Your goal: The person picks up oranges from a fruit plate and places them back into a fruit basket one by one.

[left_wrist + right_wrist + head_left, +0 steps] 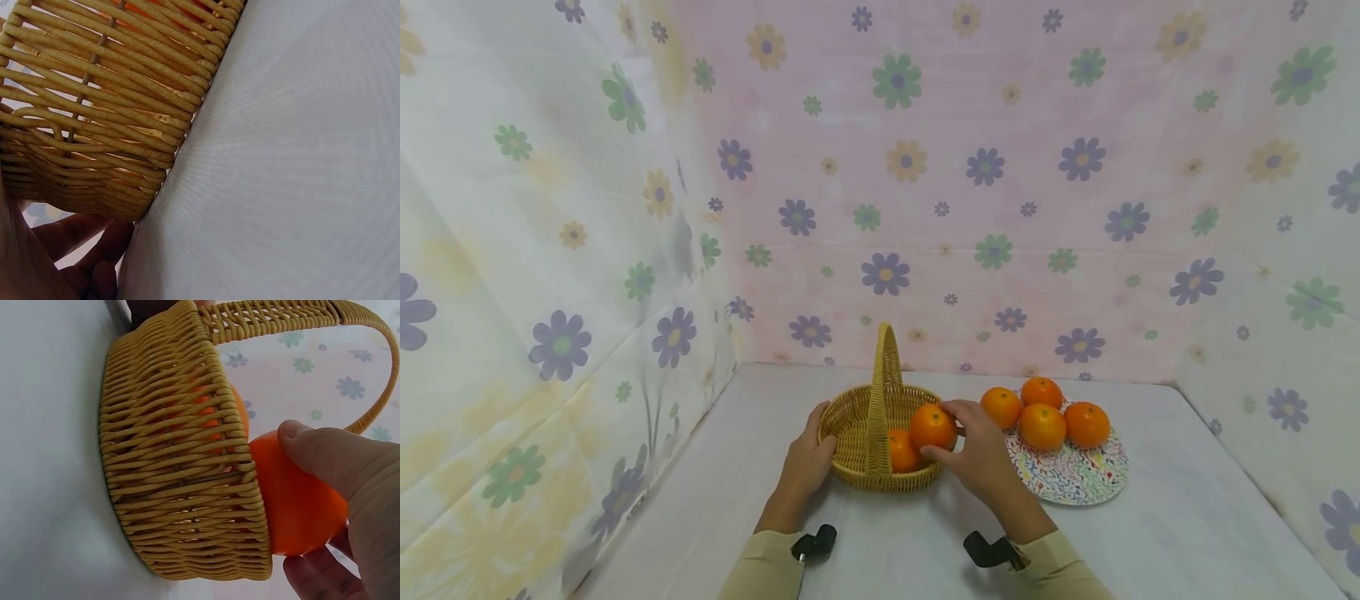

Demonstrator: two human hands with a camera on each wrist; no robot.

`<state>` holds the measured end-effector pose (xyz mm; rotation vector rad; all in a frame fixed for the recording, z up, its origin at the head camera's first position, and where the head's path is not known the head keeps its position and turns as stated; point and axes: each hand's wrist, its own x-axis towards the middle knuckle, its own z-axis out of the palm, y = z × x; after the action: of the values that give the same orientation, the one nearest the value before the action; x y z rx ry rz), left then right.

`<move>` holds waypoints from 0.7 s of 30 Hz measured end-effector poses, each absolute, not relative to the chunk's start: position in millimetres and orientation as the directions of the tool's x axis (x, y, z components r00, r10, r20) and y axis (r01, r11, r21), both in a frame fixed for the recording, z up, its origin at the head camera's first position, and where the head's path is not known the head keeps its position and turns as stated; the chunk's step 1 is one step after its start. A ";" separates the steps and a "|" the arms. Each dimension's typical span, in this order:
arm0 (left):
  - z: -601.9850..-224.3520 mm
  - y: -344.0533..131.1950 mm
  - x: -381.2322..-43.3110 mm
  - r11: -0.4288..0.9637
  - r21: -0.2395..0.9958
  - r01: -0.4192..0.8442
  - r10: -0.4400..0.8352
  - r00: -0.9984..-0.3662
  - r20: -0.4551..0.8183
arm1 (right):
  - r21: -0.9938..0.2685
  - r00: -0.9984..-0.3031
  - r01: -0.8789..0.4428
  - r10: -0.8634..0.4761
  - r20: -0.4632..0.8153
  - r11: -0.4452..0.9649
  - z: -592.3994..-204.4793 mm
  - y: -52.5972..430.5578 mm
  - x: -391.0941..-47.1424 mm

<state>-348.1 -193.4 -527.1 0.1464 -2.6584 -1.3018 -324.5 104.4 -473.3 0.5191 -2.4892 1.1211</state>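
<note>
A yellow wicker basket (880,482) with a tall arched handle stands on the white tabletop. My left hand (808,462) holds the basket's left side, its thumb near the rim and its fingers round the outer wall. In my right hand (983,454), an orange (932,427) is gripped between thumb and fingers at the basket's right rim. The right wrist view shows this held orange (300,497) overlapping the rim, with the thumb on top. Another orange (902,454) lies inside the basket, right of the handle, partly hidden by the wicker.
To the right lies a round plate (1075,479) with a multicoloured squiggle pattern. Several oranges (1042,427) sit clustered towards its back edge. Flower-printed cloth (940,250) hangs behind the table and along both sides.
</note>
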 end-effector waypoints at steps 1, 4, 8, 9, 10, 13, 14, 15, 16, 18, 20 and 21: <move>-527.1 -193.3 -348.0 0.613 0.790 -0.010 -0.164 -0.980 0.115 | -0.631 -0.866 -0.469 -0.184 0.464 0.618 -474.1 103.7 -324.2; -527.2 -192.8 -348.0 0.611 0.791 -0.007 -0.162 -0.980 0.116 | -0.621 -0.868 -0.465 -0.189 0.458 0.631 -475.6 102.1 -323.9; -526.9 -192.8 -347.6 0.611 0.792 0.000 -0.159 -0.980 0.123 | -0.621 -0.869 -0.466 -0.195 0.454 0.630 -476.0 100.3 -323.3; -526.9 -193.0 -347.4 0.611 0.791 0.001 -0.158 -0.980 0.124 | -0.618 -0.869 -0.466 -0.197 0.454 0.633 -476.3 99.7 -323.1; -526.8 -193.0 -347.3 0.611 0.792 0.003 -0.158 -0.979 0.126 | -0.615 -0.870 -0.465 -0.198 0.452 0.637 -476.5 99.2 -322.9; -526.3 -193.2 -346.8 0.610 0.792 0.010 -0.156 -0.979 0.133 | -0.603 -0.870 -0.465 -0.207 0.448 0.648 -477.4 97.7 -322.7; -526.4 -193.2 -346.7 0.610 0.792 0.013 -0.154 -0.979 0.135 | -0.597 -0.869 -0.466 -0.210 0.449 0.653 -477.8 97.1 -322.6; -526.5 -193.2 -346.7 0.610 0.792 0.014 -0.153 -0.979 0.136 | -0.594 -0.867 -0.469 -0.212 0.450 0.654 -478.1 96.6 -322.3; -526.6 -193.2 -346.7 0.611 0.792 0.015 -0.152 -0.979 0.136 | -0.592 -0.869 -0.467 -0.215 0.446 0.657 -478.4 96.3 -322.3; -527.1 -193.5 -346.6 0.611 0.792 0.016 -0.151 -0.979 0.136 | -0.589 -0.869 -0.468 -0.220 0.443 0.659 -479.4 95.4 -322.0; -527.6 -193.8 -346.6 0.610 0.792 0.015 -0.150 -0.979 0.134 | -0.591 -0.873 -0.462 -0.222 0.434 0.661 -480.0 94.7 -321.4; -527.8 -194.1 -346.7 0.610 0.792 0.013 -0.151 -0.980 0.132 | -0.592 -0.875 -0.460 -0.223 0.430 0.661 -480.4 94.3 -321.2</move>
<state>-346.7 -194.1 -527.8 0.1154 -2.6483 -1.3051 -321.2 94.3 -480.4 0.5438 -2.5589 1.0405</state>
